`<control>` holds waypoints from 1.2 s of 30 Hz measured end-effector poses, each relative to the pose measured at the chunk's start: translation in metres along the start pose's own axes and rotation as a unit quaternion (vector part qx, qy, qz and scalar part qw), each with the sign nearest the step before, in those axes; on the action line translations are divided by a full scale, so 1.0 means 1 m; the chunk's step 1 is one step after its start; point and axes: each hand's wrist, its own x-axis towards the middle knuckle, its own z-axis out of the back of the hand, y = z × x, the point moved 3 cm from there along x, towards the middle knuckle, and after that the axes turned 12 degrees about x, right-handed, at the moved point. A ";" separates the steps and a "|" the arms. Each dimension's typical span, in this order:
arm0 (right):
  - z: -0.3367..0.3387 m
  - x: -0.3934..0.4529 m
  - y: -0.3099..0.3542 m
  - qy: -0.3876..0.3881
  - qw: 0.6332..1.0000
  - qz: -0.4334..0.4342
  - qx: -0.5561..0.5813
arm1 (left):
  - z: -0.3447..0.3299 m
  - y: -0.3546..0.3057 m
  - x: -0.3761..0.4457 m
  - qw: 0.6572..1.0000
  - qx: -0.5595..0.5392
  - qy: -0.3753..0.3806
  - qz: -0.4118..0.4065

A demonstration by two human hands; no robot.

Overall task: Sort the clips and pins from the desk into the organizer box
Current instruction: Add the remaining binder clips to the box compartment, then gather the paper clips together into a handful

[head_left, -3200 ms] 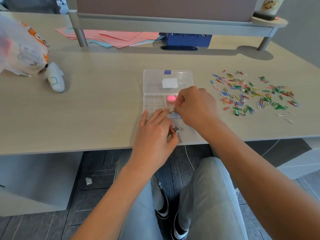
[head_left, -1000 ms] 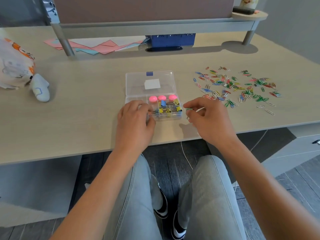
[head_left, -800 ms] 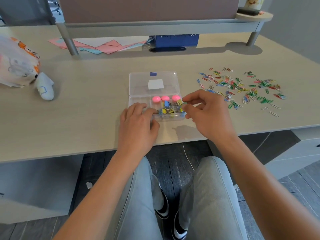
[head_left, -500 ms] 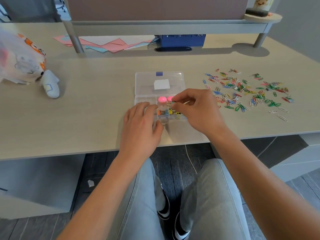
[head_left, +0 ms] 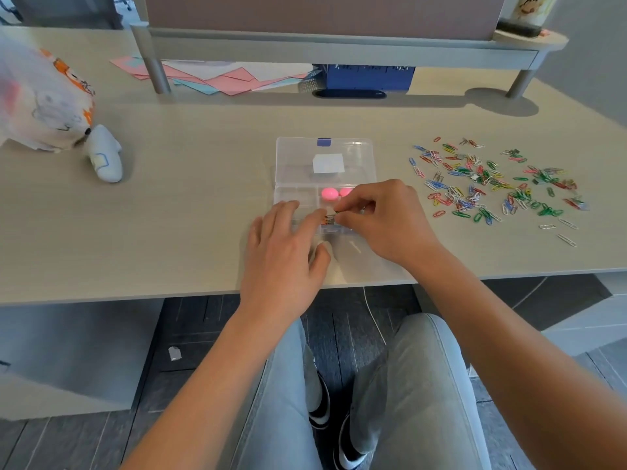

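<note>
The desk (head_left: 190,212) carried a clear organizer box (head_left: 291,164), lid open, just beyond both sets of fingers. The left hand (head_left: 283,252) lay flat, fingers straight on the box's near compartments. The right hand (head_left: 383,220) pinched a small clip (head_left: 329,217) over the box; its kind could not be told. Loose paper clips (head_left: 488,184) lay right of those fingers, well apart.

**Where things sit on my desk**

The organizer box (head_left: 324,164) lies before me, my left hand (head_left: 283,252) on its left part, my right hand (head_left: 385,220) over its right. Paper clips (head_left: 492,184) are scattered to its right; paper sheets (head_left: 217,76) lie behind.
</note>
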 end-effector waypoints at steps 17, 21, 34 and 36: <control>0.004 -0.024 -0.003 0.041 0.970 0.153 -0.187 | -0.005 -0.003 -0.001 0.999 0.042 0.001 -0.023; 0.014 -0.039 -0.007 -0.047 0.976 0.143 -0.155 | -0.005 -0.009 0.002 0.997 0.066 0.028 -0.020; 0.028 -0.047 -0.043 -0.116 0.985 -0.064 -0.107 | -0.016 -0.037 0.011 0.990 0.093 0.104 -0.015; 0.034 -0.047 -0.045 -0.121 0.983 -0.078 -0.111 | -0.017 -0.040 0.015 0.989 0.097 0.110 -0.009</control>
